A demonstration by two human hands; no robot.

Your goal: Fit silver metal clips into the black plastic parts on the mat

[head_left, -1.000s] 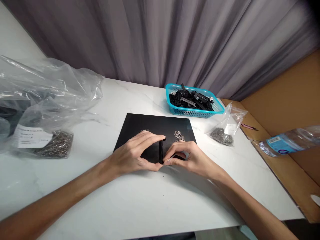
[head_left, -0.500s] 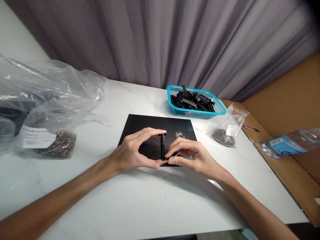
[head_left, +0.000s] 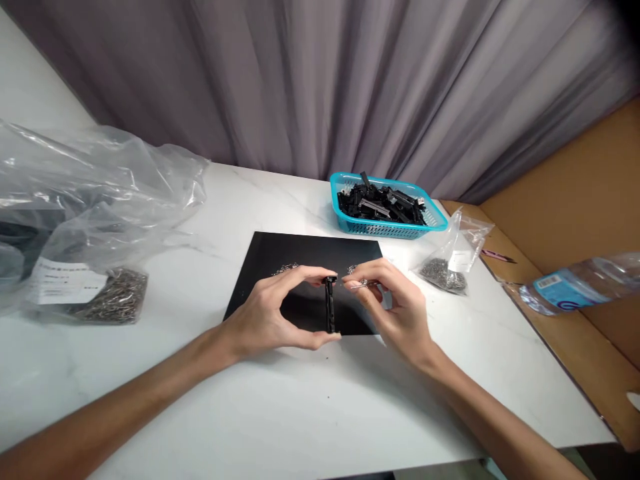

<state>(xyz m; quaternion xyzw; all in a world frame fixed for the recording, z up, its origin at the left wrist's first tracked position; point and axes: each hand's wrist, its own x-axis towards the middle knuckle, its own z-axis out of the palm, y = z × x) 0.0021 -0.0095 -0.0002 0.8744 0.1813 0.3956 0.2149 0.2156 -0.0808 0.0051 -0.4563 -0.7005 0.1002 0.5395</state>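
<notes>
My left hand [head_left: 270,310] grips a narrow black plastic part [head_left: 329,305] by its two ends, fingers at the far end and thumb at the near one. The part spans the gap between them over a black mat [head_left: 305,300]. Just to the right, my right hand [head_left: 395,300] is closed in a pinch on a thin metal pin [head_left: 364,285], apart from the black part. Small shiny metal pieces [head_left: 286,269] lie on the mat beyond my left hand. Another little heap [head_left: 351,269] is partly hidden behind my right fingers.
A blue basket [head_left: 385,230] full of black plastic parts stands at the back. Bags of small metal pieces sit on the left [head_left: 117,297] and right [head_left: 444,273]. At the right edge lie cardboard [head_left: 565,353] and a plastic bottle [head_left: 575,287]. A grey curtain [head_left: 280,87] hangs behind.
My right hand has drawn away from the lower end of the black part and moved up toward the right heap. The left hand keeps its hold on the part.
</notes>
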